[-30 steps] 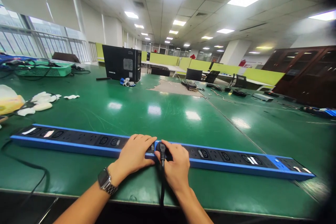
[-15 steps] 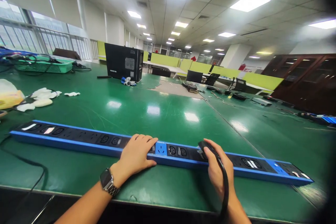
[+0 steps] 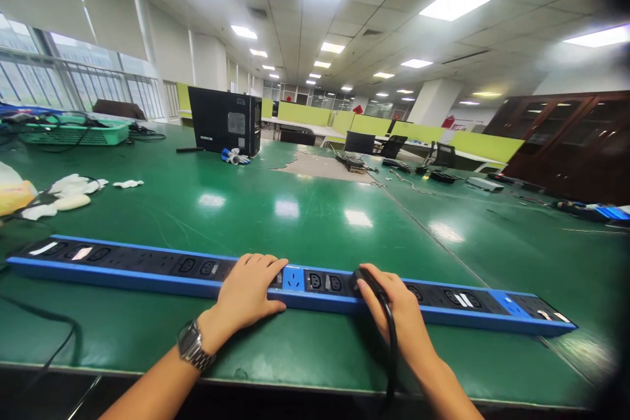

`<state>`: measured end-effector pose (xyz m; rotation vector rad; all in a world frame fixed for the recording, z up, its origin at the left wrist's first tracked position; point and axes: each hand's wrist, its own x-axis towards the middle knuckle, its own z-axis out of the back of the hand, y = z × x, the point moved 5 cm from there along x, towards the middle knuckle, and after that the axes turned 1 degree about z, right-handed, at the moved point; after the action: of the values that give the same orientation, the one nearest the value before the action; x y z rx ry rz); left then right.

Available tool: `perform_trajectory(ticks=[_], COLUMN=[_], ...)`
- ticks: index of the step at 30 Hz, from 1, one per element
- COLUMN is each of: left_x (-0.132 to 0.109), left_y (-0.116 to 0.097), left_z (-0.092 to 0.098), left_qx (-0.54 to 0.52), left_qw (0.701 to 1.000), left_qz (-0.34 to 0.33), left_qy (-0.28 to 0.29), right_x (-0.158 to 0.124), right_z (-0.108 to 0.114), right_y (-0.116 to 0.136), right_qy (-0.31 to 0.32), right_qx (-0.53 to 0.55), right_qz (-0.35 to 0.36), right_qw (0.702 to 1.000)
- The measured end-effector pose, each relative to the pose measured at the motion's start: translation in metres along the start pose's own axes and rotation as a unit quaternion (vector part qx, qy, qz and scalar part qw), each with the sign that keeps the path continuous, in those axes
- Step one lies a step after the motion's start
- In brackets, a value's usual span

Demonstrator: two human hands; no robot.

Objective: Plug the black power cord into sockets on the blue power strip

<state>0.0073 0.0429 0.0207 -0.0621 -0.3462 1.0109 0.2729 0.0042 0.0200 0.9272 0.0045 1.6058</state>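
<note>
A long blue and black power strip [image 3: 147, 275] lies across the green table. My left hand [image 3: 249, 292] grips it left of the blue socket [image 3: 294, 278], fingers over the far edge and thumb on the near side. In my right hand [image 3: 394, 308] is a black plug [image 3: 368, 277], pinched against the strip's top right of the middle. Its contact face is hidden, so how deep it sits cannot be seen. The plug's thick black cable [image 3: 392, 348] hangs down over the table's front edge.
A black computer case [image 3: 225, 121] stands at the back, blue-white gloves [image 3: 235, 157] beside it. A green basket [image 3: 79, 132] of cables and white scraps [image 3: 73, 193] are at left. A thin black cable [image 3: 44, 308] runs near the left front. Electronics [image 3: 354, 161] lie farther back.
My right hand has brought the plug left and down onto the strip, turning it flatter. My left hand keeps its hold. The whole view has shifted slightly.
</note>
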Motion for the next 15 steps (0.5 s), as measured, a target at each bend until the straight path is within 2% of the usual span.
perform_trajectory(ticks=[6,10,12,15], left_x=[0.0,0.003,0.007,0.013], left_y=[0.0,-0.001,-0.005,-0.019], left_z=[0.001,0.005,0.006,0.008], left_qx=[-0.006,-0.033,-0.058,-0.103], left_qw=[1.0,0.999,0.997,0.994], left_qz=[0.014,0.032,0.034,0.003], left_qy=[0.006,0.028,0.039,0.039], right_x=[-0.007,-0.01,-0.011,-0.014], right_z=[-0.003,-0.005,-0.006,-0.006], right_y=[0.003,0.012,0.016,0.015], right_qy=[-0.035,-0.016,-0.017,-0.04], right_qx=[-0.045,-0.067,-0.082,-0.126], right_qz=[0.027,0.092,0.116,0.114], right_qw=[0.998,0.993,0.99,0.985])
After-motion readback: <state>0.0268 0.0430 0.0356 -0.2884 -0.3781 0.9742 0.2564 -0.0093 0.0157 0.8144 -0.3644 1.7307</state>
